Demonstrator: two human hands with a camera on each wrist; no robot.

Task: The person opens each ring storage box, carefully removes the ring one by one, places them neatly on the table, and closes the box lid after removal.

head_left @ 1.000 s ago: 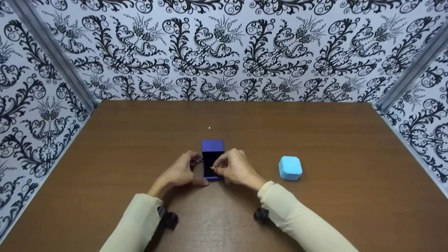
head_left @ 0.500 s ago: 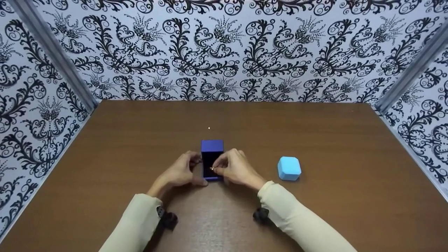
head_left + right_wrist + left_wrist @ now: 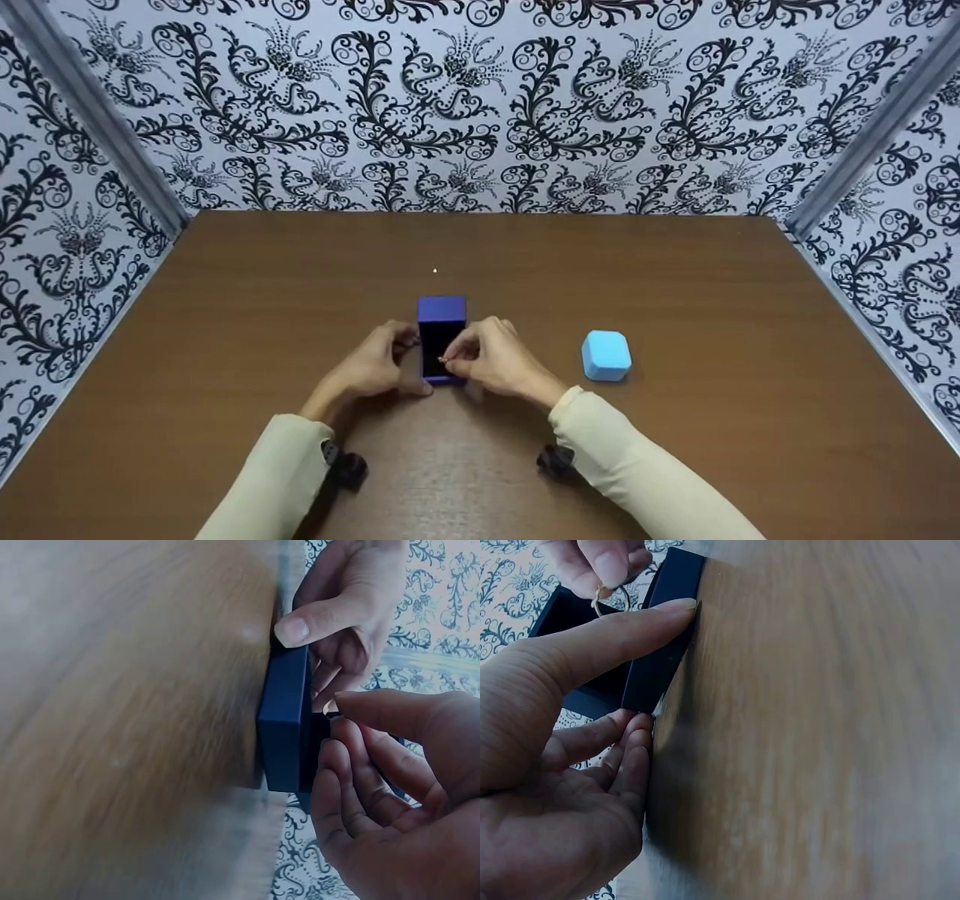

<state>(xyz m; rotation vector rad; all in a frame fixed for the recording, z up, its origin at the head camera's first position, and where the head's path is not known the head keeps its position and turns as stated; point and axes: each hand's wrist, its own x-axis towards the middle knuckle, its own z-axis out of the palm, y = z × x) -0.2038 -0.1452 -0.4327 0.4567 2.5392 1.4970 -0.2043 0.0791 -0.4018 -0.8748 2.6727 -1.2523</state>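
A dark blue ring box [image 3: 441,308] stands with its lid raised on the brown table, showing a black interior. My left hand [image 3: 373,365] grips the box from its left, the thumb [image 3: 660,617] along the front of the base and the other fingers at the side. Between thumb and fingers, my right hand [image 3: 499,358] pinches a thin gold-coloured ring [image 3: 598,603]. In the right wrist view the ring [image 3: 328,706] shows just over the box base [image 3: 286,705], largely covered by the fingertips.
A light blue rounded box [image 3: 607,355], closed, sits on the table [image 3: 697,420] to the right of my right hand. Beyond the ring box lies a tiny bright speck [image 3: 434,271]. Patterned panels [image 3: 465,105] wall the table at the back and sides.
The head view has turned slightly to the right, so everything sits a little further left in it. Both hands, the ring and the boxes keep nearly the same places on the table.
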